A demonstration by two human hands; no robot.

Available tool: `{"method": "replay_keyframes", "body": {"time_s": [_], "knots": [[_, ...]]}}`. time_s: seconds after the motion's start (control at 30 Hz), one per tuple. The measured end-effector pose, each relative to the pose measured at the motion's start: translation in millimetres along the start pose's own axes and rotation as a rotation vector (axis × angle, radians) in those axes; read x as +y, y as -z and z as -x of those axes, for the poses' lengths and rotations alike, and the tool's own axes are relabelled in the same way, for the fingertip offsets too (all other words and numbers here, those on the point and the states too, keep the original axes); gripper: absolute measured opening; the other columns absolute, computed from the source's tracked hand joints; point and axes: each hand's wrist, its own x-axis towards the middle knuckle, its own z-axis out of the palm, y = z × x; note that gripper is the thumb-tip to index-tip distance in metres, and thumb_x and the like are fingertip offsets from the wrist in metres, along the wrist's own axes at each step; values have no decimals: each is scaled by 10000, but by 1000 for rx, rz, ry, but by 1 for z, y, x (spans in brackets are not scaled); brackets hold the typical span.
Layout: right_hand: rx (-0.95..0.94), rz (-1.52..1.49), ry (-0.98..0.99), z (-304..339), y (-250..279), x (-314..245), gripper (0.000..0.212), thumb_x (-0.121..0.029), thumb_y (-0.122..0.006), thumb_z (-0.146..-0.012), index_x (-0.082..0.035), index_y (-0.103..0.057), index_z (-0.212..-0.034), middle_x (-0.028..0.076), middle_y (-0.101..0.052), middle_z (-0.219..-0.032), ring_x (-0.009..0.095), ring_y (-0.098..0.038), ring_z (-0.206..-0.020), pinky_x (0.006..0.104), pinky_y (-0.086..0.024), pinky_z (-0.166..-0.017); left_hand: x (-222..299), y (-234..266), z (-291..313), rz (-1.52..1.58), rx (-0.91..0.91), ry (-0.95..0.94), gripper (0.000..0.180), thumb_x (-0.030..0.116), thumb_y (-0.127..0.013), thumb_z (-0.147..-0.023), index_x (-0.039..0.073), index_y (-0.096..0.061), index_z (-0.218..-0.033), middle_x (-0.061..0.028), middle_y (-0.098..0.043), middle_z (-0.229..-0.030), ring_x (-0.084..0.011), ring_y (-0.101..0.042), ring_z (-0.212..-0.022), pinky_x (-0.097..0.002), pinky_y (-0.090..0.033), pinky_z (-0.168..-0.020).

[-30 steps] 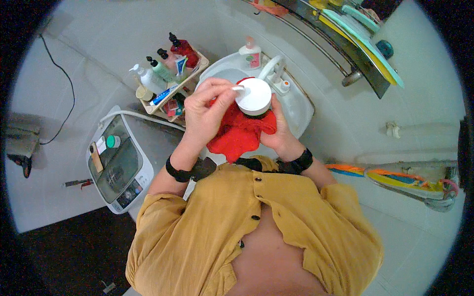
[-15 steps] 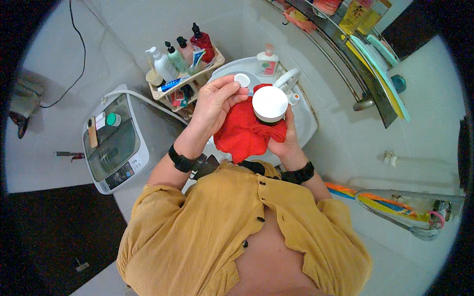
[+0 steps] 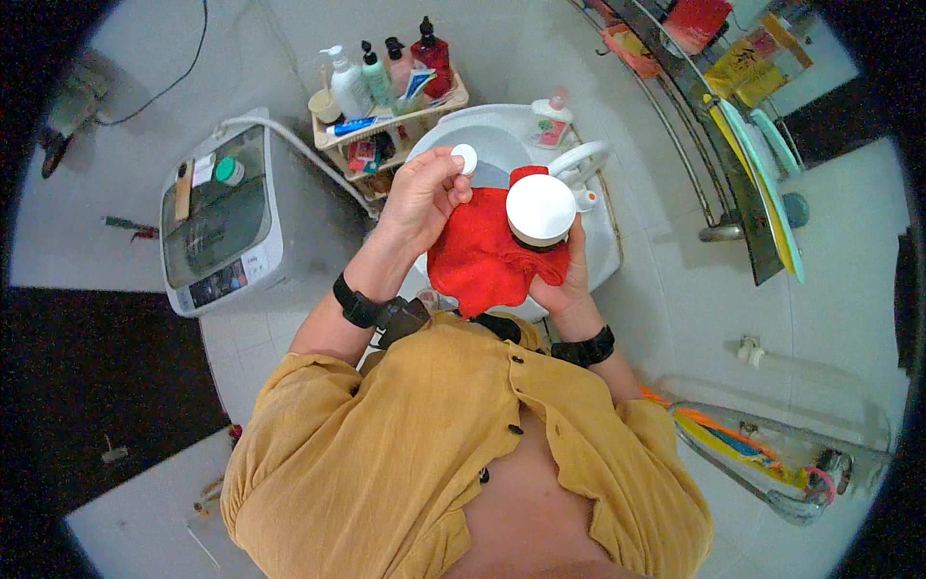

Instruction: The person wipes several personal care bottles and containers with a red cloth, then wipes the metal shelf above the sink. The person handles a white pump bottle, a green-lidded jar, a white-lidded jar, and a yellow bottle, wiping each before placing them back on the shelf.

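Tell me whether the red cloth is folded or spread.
Bunched, neither: the red cloth hangs crumpled between left hand and right hand.

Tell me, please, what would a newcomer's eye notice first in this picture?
First comes the bright red cloth at the centre, held in front of the white washbasin. The right hand holds a round white container against the cloth, while the left hand pinches a small white cap just beside it. To the left stand a shelf of bottles and a top-loading washing machine.
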Motion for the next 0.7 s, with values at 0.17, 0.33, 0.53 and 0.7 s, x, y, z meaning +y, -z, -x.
{"method": "replay_keyframes", "body": {"time_s": [0.17, 0.33, 0.53, 0.7], "knots": [[14, 102, -107, 4, 3, 11, 787, -594, -612, -844, -124, -385, -1433, 119, -431, -1449, 316, -400, -1336, 516, -294, -1133, -6, 16, 30, 144, 11, -22, 221, 65, -590, -901, 2, -589, -1113, -36, -602, -859, -89, -536, -691, -235, -480, -645], [64, 97, -217, 12, 0, 27, 729, -558, -632, -848, -125, -427, -1399, 112, -485, -1399, 315, -451, -1296, 516, -343, -1105, -5, 37, 61, 557, -254, -6, 350, 40, -516, -913, 4, -535, -1261, -73, -587, -934, -124, -510, -773, -249, -460, -665], [28, 184, -252, 19, -9, 52, 700, -552, -624, -859, -120, -447, -1380, 107, -511, -1372, 307, -488, -1263, 502, -390, -1077, 9, 58, 93, 634, -59, -30, 279, 103, -543, -931, -3, -569, -1187, -96, -547, -931, -127, -452, -749, -218, -417, -621], [38, 379, -273, 17, -29, 107, 771, -623, -550, -871, -123, -383, -1433, 105, -459, -1421, 296, -441, -1299, 484, -349, -1101, 24, 105, 135, 672, -57, -83, 206, 90, -577, -911, 16, -578, -1104, -67, -540, -893, -121, -442, -714, -222, -394, -588]]}}
